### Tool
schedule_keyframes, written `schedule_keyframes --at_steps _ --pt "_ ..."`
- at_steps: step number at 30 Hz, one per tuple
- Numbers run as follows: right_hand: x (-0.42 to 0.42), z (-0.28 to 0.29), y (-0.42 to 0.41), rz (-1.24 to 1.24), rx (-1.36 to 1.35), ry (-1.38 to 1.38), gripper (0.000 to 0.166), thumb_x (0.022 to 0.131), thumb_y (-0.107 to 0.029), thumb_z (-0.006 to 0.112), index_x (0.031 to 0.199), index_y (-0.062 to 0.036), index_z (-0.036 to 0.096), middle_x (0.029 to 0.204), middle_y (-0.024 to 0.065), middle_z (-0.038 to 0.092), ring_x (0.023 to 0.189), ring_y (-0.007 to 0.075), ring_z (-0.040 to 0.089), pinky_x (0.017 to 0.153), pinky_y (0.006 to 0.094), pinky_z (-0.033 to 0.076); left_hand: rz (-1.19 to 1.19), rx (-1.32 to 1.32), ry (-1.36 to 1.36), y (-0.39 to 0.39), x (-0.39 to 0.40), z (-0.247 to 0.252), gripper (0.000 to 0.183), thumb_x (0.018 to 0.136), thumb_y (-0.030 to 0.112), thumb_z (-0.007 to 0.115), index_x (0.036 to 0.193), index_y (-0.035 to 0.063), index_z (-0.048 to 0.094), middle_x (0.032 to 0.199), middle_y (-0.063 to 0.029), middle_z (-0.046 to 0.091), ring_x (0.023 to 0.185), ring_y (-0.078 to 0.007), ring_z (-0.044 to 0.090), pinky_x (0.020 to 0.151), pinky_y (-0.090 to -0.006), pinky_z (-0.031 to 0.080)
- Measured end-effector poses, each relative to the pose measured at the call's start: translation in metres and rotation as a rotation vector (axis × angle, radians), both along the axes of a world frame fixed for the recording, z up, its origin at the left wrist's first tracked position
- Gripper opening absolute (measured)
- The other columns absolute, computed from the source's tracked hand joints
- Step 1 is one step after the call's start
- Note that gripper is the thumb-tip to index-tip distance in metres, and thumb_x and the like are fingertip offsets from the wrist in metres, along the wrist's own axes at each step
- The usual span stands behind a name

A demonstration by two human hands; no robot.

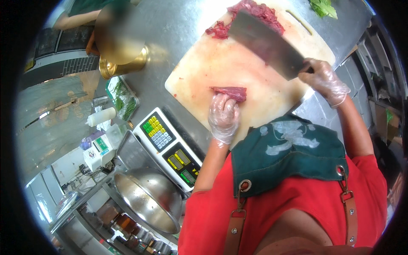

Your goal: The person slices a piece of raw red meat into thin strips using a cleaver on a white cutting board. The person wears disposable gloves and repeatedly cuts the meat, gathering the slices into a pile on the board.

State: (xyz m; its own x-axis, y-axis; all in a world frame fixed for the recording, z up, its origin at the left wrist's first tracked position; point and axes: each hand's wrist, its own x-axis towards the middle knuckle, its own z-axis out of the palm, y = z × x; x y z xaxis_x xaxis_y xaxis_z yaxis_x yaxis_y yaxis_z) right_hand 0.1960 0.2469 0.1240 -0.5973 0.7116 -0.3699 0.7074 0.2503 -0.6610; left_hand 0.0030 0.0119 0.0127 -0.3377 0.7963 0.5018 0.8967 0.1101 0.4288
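My right hand (325,79), in a clear plastic glove, grips the handle of a broad-bladed cleaver (267,46). Its blade is raised over the right part of a white cutting board (194,76) and partly hides a heap of sliced red raw meat (255,12) at the far edge. My left hand (224,116), gloved likewise, rests its curled fingertips on a small piece of raw red meat (234,93) near the board's near side. The blade is well apart from that piece and from my left hand.
Left of the board stand a digital scale (170,146), a tray of green herbs (124,98), a squeeze bottle (102,117) and a large steel bowl (148,197). A brass-coloured pot (124,67) is beside another person at upper left. A green leaf (323,9) lies upper right.
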Motion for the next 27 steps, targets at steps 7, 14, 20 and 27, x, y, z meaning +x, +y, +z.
schedule_keyframes --at_steps 7,14,20,27 --pt "-0.010 -0.018 -0.018 0.101 0.098 -0.159 0.028 0.080 -0.013 0.061 0.102 0.0036 0.065 0.086 0.0222 0.068 0.079 0.0322 0.067 0.077 0.0383 0.051 0.096 -0.010 -0.028 -0.010 0.001 0.011 0.039 0.069 0.001 0.071 0.106 0.0074 0.062 0.113 -0.0135 0.059 0.106 -0.0342 0.057 0.092 -0.0422 0.047" --pt "0.002 -0.042 -0.009 -0.022 0.039 -0.040 0.031 0.078 -0.018 0.065 0.099 0.0042 0.066 0.073 0.0086 0.063 0.060 0.0152 0.057 0.057 0.0301 0.047 -0.073 -0.120 -0.069 0.001 -0.023 0.015 0.054 0.064 -0.002 0.070 0.116 0.0108 0.060 0.119 -0.0122 0.056 0.115 -0.0336 0.053 0.100 -0.0450 0.044" --pt "0.007 -0.045 0.001 -0.234 -0.417 0.016 0.044 0.075 -0.014 0.066 0.111 0.0101 0.060 0.065 0.0045 0.057 0.051 0.0112 0.051 0.047 0.0248 0.040 -0.006 -0.062 0.007 -0.013 -0.013 0.005 0.047 0.064 -0.003 0.070 0.108 0.0117 0.063 0.117 -0.0098 0.059 0.112 -0.0325 0.056 0.097 -0.0430 0.047" --pt "0.010 -0.059 0.004 -0.279 -0.447 0.061 0.030 0.073 -0.013 0.066 0.100 0.0020 0.064 0.056 -0.0007 0.051 0.043 0.0087 0.045 0.043 0.0235 0.036 0.042 -0.063 0.001 -0.023 -0.014 -0.001 0.044 0.066 -0.004 0.069 0.106 0.0116 0.063 0.118 -0.0109 0.059 0.111 -0.0332 0.056 0.095 -0.0424 0.047"
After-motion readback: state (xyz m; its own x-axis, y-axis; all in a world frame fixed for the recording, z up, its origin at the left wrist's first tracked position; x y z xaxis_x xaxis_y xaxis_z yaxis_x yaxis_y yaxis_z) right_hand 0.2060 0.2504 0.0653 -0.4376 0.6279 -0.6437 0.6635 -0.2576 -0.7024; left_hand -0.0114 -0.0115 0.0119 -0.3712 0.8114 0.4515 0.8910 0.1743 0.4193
